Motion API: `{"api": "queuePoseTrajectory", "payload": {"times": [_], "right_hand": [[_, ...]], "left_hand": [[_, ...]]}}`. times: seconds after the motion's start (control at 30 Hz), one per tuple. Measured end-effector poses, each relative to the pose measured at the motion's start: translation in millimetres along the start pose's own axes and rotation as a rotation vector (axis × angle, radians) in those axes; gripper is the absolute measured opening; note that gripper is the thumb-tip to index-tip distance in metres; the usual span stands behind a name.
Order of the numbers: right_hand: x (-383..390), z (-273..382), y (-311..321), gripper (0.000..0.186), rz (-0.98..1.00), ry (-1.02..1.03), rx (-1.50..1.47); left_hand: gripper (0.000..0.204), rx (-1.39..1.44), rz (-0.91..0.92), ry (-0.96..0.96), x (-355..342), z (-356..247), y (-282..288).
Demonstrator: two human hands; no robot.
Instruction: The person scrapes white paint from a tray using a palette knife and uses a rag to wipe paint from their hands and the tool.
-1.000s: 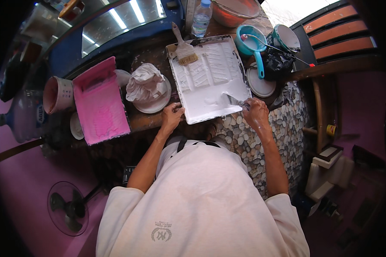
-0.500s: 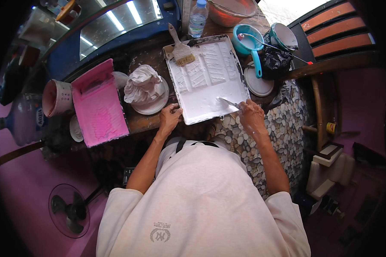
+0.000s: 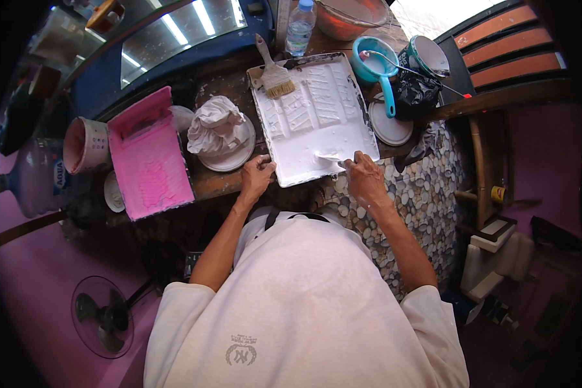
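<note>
My left hand [image 3: 257,176] is closed on the near left corner of a paint tray [image 3: 262,119] coated with white paint. In my right hand [image 3: 365,176] is a putty knife [image 3: 332,159], its blade tip down in the white paint at the tray's near end. The knife's handle is hidden in my fingers. Across the tray's far left corner lies a wide paintbrush [image 3: 275,74], bristles on the ribbed slope.
Left of the tray are a crumpled white cloth [image 3: 216,123] on a lid, a pink paint tray [image 3: 150,168] and a tub [image 3: 86,146]. At the right stand a turquoise dipper [image 3: 386,90], a paint can [image 3: 428,57] and a black plastic bag [image 3: 415,94]. A water bottle [image 3: 299,29] stands behind.
My right hand has moved left with the putty knife, drawing the blade leftward through the white paint. My left hand stays at the tray corner.
</note>
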State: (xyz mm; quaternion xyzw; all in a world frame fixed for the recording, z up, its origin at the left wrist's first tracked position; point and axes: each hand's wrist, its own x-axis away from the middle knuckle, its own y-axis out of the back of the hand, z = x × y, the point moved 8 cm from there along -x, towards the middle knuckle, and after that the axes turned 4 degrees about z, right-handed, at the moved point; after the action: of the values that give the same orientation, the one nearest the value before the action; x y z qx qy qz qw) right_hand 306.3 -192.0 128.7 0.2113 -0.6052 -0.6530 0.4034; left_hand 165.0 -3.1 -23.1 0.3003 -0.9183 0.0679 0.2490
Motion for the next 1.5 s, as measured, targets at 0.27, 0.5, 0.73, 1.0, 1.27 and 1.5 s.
{"api": "queuePoseTrajectory", "payload": {"times": [0.27, 0.5, 0.73, 1.0, 1.27, 1.5], "right_hand": [[-2.8, 35.9, -4.7, 0.013, -0.038, 0.143, -0.025], [-0.3, 49.3, -17.8, 0.014, -0.055, 0.243, 0.074], [12.6, -3.1, -8.9, 0.022, 0.03, 0.025, 0.049], [10.4, -16.9, -0.2, 0.015, -0.038, -0.057, -0.048], [8.0, -47.9, 13.3, 0.015, -0.114, -0.182, -0.153], [5.7, -71.9, 13.0, 0.013, -0.193, -0.183, -0.171]], "left_hand": [[0.039, -0.044, 0.052, 0.047, 1.6, -2.3, -1.6], [0.029, -0.009, 0.004, 0.003, 1.5, -0.9, -0.6], [0.029, -0.016, 0.001, -0.008, 2.2, -2.0, -0.9], [0.027, -0.013, 0.013, -0.005, 0.6, -2.2, -1.5], [0.03, -0.022, -0.022, 0.002, 0.4, 1.7, 1.4], [0.028, 0.024, 0.012, 0.003, -1.3, 2.7, -1.9]]}}
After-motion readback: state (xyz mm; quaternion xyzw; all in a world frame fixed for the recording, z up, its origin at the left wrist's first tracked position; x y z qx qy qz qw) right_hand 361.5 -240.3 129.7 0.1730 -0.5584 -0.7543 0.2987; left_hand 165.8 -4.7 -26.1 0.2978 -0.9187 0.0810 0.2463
